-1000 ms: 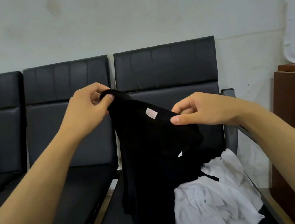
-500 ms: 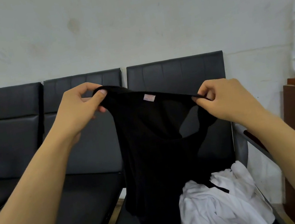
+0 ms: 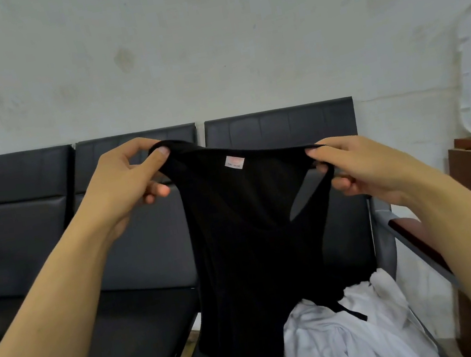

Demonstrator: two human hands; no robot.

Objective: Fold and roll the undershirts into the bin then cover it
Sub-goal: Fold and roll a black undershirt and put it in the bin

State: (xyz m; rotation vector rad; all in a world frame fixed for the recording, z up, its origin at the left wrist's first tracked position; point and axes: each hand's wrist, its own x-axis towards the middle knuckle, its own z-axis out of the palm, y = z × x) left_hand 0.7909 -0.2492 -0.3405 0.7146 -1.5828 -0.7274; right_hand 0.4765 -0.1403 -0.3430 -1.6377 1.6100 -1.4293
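A black undershirt (image 3: 256,237) is held up over the seats (image 3: 148,333), one strap pinched by the left hand (image 3: 126,187), the other by the right hand (image 3: 363,166); white shirts (image 3: 349,343) lie beneath.

Left hand (image 3: 126,184): we see it pinch one shoulder strap of the black undershirt (image 3: 253,237).
Right hand (image 3: 363,166): pinches the other strap.
Undershirt: hangs spread, label (image 3: 235,162) facing us.
Below: white garments (image 3: 348,337) heaped on black chair seat (image 3: 136,335).
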